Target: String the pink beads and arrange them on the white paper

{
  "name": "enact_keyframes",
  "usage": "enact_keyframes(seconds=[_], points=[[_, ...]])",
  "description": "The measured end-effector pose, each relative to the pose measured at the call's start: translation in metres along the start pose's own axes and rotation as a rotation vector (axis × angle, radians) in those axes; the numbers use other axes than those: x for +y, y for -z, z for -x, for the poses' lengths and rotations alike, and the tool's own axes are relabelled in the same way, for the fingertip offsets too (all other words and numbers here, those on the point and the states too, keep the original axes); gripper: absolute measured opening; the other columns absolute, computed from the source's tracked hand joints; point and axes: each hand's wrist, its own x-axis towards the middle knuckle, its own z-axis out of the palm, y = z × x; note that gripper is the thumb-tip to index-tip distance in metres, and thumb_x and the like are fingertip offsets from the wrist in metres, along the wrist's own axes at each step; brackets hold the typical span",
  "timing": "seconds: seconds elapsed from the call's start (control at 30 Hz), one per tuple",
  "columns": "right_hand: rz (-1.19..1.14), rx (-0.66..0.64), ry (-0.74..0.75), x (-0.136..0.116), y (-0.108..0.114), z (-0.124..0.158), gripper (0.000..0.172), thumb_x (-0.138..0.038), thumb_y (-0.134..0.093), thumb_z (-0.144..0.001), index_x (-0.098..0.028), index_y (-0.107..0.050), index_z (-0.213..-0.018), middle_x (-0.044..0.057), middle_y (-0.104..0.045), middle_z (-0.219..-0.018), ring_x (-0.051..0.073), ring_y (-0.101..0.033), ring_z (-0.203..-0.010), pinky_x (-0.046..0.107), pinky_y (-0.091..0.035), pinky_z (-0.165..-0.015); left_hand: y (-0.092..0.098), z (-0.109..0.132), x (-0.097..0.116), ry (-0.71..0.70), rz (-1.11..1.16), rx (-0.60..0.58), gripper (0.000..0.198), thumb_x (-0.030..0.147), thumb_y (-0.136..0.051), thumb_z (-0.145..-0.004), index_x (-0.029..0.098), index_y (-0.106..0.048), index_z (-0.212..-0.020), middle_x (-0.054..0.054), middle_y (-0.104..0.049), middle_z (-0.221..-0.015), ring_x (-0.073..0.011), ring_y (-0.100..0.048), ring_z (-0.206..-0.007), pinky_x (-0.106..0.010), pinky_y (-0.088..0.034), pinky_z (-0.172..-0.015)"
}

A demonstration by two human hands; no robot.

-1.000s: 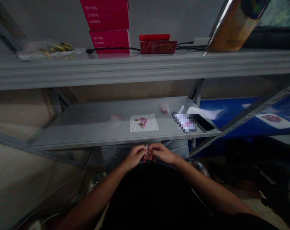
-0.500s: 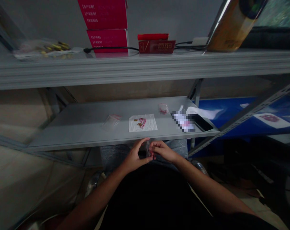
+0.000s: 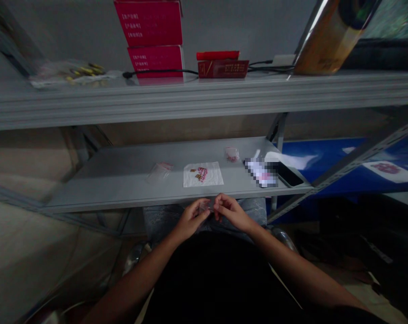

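My left hand (image 3: 191, 218) and my right hand (image 3: 231, 212) meet just below the front edge of the lower grey shelf (image 3: 123, 180), over my lap. Both pinch a small clear plastic bag (image 3: 206, 208) between their fingertips; its contents are too small to make out. On the shelf just beyond them lies a white printed bag (image 3: 203, 174) with a red and gold design. A small clear bag (image 3: 159, 171) lies to its left, and another small bag with red contents (image 3: 231, 154) sits to its right.
A dark phone (image 3: 289, 174) lies at the shelf's right end beside a blurred patch. The upper shelf (image 3: 204, 96) carries stacked magenta boxes (image 3: 153, 38), a red box (image 3: 223, 65), a black cable, a bag of yellow items (image 3: 69, 72) and a gold roll (image 3: 328, 36).
My hands have risen slightly towards the shelf edge. The left hand's fingers, spread half a second ago, have closed onto the small bag again.
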Motion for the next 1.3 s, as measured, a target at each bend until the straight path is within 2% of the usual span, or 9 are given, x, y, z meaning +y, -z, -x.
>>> enact_keyframes(seconds=[0.1,0.27,0.47,0.6,0.7,0.87,1.0,1.13,1.3], points=[[0.151,-0.026,0.087,-0.004,-0.002,0.003,0.032,-0.050,-0.072,-0.093,-0.023,-0.066,-0.109,0.000,-0.066,-0.078,0.015,-0.060,-0.064,0.028,-0.050,-0.062,0.000,-0.002,0.002,0.042,0.064,0.022,0.044,0.056,-0.066,-0.091,0.019,-0.074,-0.113,-0.011,-0.075,-0.120,-0.0272,-0.067,-0.115,-0.040,-0.050,-0.104],[0.339,-0.037,0.121,-0.005,-0.002,0.004,0.036,-0.051,-0.057,-0.102,-0.021,-0.068,-0.087,0.004,-0.069,-0.082,0.017,-0.062,-0.071,0.030,-0.052,-0.067,-0.003,-0.001,-0.005,0.151,0.166,0.072,0.049,0.061,-0.070,-0.087,0.020,-0.076,-0.114,-0.010,-0.078,-0.113,-0.0290,-0.069,-0.112,-0.040,-0.054,-0.097],[0.319,-0.029,0.118,-0.003,-0.002,0.003,0.036,-0.051,-0.057,-0.102,-0.021,-0.064,-0.085,0.003,-0.066,-0.077,0.017,-0.061,-0.069,0.030,-0.050,-0.066,-0.005,-0.002,-0.010,0.181,0.203,0.090,0.050,0.060,-0.074,-0.084,0.020,-0.076,-0.114,-0.011,-0.078,-0.111,-0.0286,-0.071,-0.105,-0.039,-0.056,-0.090],[0.217,-0.013,0.105,-0.005,-0.004,0.005,0.027,-0.049,-0.063,-0.100,-0.024,-0.062,-0.110,0.003,-0.065,-0.086,0.017,-0.061,-0.069,0.031,-0.050,-0.064,-0.003,-0.004,-0.003,0.128,0.174,0.081,0.046,0.058,-0.074,-0.084,0.018,-0.077,-0.108,-0.010,-0.078,-0.112,-0.0268,-0.071,-0.105,-0.036,-0.054,-0.094],[0.170,-0.008,0.083,-0.006,-0.005,0.008,0.044,-0.047,-0.067,-0.097,-0.027,-0.050,-0.132,0.002,-0.064,-0.090,0.017,-0.061,-0.070,0.032,-0.051,-0.064,0.005,-0.003,0.002,0.100,0.147,0.114,0.045,0.056,-0.073,-0.085,0.018,-0.076,-0.109,-0.011,-0.078,-0.112,-0.0272,-0.071,-0.105,-0.035,-0.055,-0.089],[0.370,0.027,0.157,-0.017,0.002,-0.003,0.041,-0.043,-0.065,-0.098,-0.025,-0.052,-0.133,0.002,-0.065,-0.090,0.019,-0.063,-0.079,0.033,-0.051,-0.071,0.039,-0.009,0.015,0.028,0.158,0.231,0.044,0.054,-0.069,-0.089,0.019,-0.073,-0.115,-0.010,-0.077,-0.110,-0.0227,-0.072,-0.094,-0.030,-0.056,-0.080],[0.545,0.058,0.235,-0.036,0.020,-0.046,0.052,-0.045,-0.068,-0.095,-0.022,-0.051,-0.138,0.008,-0.069,-0.102,0.022,-0.066,-0.087,0.033,-0.052,-0.071,0.075,-0.034,0.043,-0.054,-0.173,0.163,0.042,0.053,-0.069,-0.089,0.021,-0.072,-0.116,-0.006,-0.077,-0.100,-0.0217,-0.070,-0.088,-0.033,-0.055,-0.080],[0.747,0.077,0.371,-0.044,0.040,-0.103,0.076,-0.054,-0.074,-0.089,-0.018,-0.045,-0.149,0.019,-0.061,-0.139,0.032,-0.064,-0.119,0.046,-0.052,-0.099,0.101,-0.073,0.069,-0.258,-0.699,0.044,0.034,0.046,-0.071,-0.088,0.022,-0.073,-0.112,-0.008,-0.076,-0.111,-0.0259,-0.068,-0.102,-0.040,-0.052,-0.095],[1.137,-0.128,0.442,-0.022,0.049,-0.151,0.095,-0.063,-0.079,-0.081,-0.009,-0.046,-0.151,0.027,-0.051,-0.151,0.043,-0.049,-0.139,0.057,-0.038,-0.117,0.113,-0.116,0.069,-0.354,-1.084,-0.089,0.031,0.043,-0.072,-0.086,0.022,-0.075,-0.109,-0.010,-0.074,-0.108,-0.0297,-0.066,-0.103,-0.042,-0.047,-0.098]])
